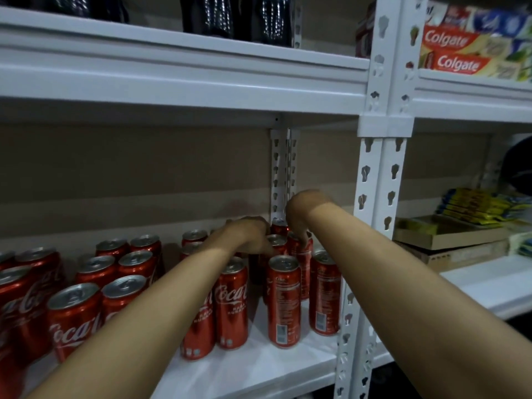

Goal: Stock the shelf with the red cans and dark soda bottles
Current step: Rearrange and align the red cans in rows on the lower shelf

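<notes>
At shelf rear | right hand (299,217) pinches red can (302,251) | left hand (247,234) grip unclear | toothpaste boxes (454,53) upper right

I can read white script "Coca-Cola" lettering on the tall red aluminium cans (232,303) standing on the white metal shelf (259,367); on the front-left can (75,321) the word is cut off to "Coca". Under the logo there is small print I cannot make out. The slim red can turned label-back (283,300) shows a white panel of fine print and a barcode, too small to read. On the red toothpaste cartons (454,53) stacked upper right, "Colgate" appears twice in white.
</notes>
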